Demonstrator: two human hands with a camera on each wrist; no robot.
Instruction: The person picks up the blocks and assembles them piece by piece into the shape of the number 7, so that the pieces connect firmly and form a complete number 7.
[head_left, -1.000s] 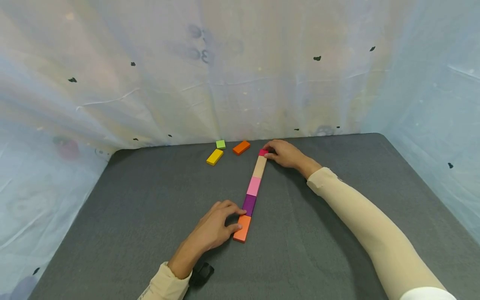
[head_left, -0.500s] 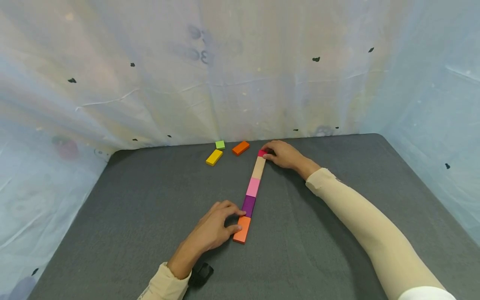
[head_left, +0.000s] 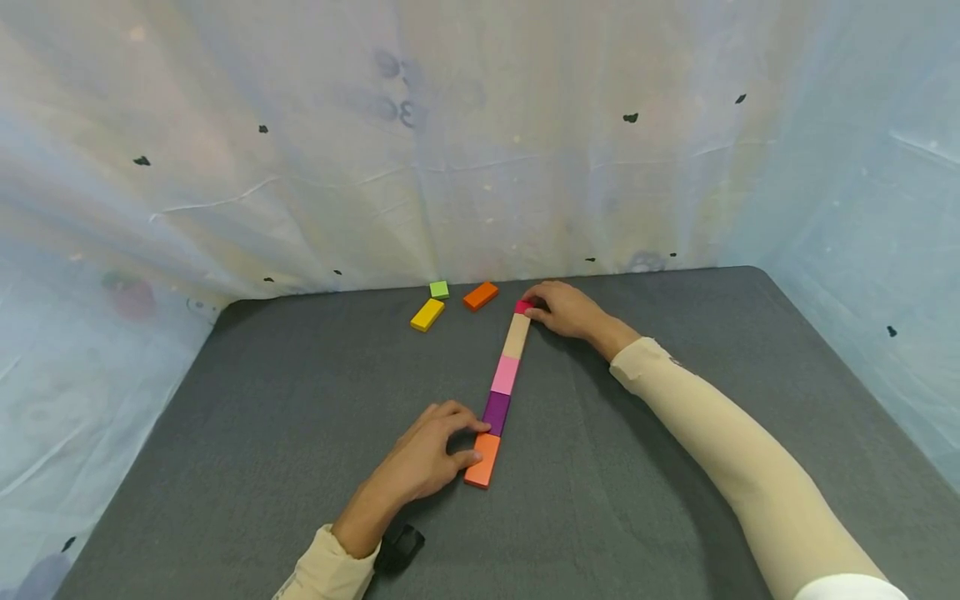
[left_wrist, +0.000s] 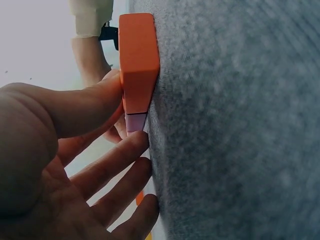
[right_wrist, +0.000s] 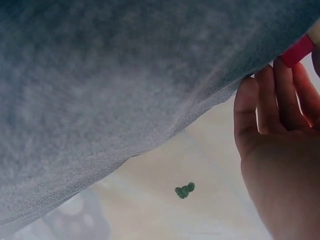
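A straight row of flat blocks runs away from me on the grey table: orange (head_left: 482,463), purple (head_left: 497,412), pink (head_left: 505,375), natural wood (head_left: 517,335) and a small red block (head_left: 521,307) at the far end. From the left side, my left hand (head_left: 426,448) touches the row, thumb on the orange block and index finger at the purple one. Its other fingers extend loosely along the side in the left wrist view. At the far end my right hand (head_left: 567,310) pinches the red block (right_wrist: 298,51) between thumb and fingers, partly covering it.
Left of the row's far end lie three loose blocks: a yellow one (head_left: 427,315), a small green one (head_left: 438,290) and a dark orange one (head_left: 480,296). A pale sheet (head_left: 480,167) hangs behind the table's (head_left: 300,433) back edge and along both sides.
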